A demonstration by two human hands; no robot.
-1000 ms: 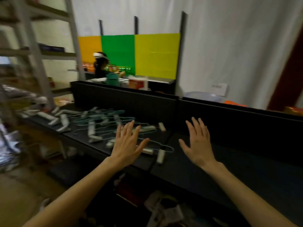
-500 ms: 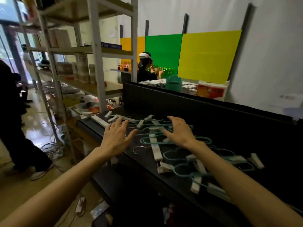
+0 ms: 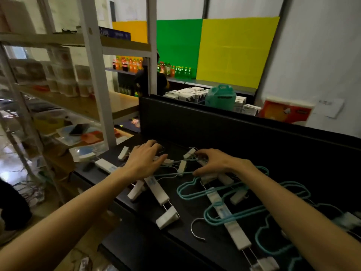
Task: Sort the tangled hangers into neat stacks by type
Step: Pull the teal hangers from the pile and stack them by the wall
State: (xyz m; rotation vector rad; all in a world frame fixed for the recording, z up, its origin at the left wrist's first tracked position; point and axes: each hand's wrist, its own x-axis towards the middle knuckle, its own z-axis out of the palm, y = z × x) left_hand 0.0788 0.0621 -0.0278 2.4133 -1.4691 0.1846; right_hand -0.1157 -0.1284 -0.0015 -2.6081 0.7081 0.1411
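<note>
left hand (image 3: 145, 160): palm down, fingers extended forward
right hand (image 3: 215, 163): palm down, fingers curled
arms: both outstretched

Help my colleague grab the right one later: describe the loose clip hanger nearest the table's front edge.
On the black table, look left of the tangled teal wire hangers, below the left hand. The white clip hanger lies apart there, free of teal wire.

A black partition (image 3: 224, 130) is standing along the back of the desk (image 3: 148, 237); left of it white shelving (image 3: 93, 75) is holding boxes, behind it orange, green and yellow panels (image 3: 234, 49) are covering a white wall (image 3: 316, 55)
</note>
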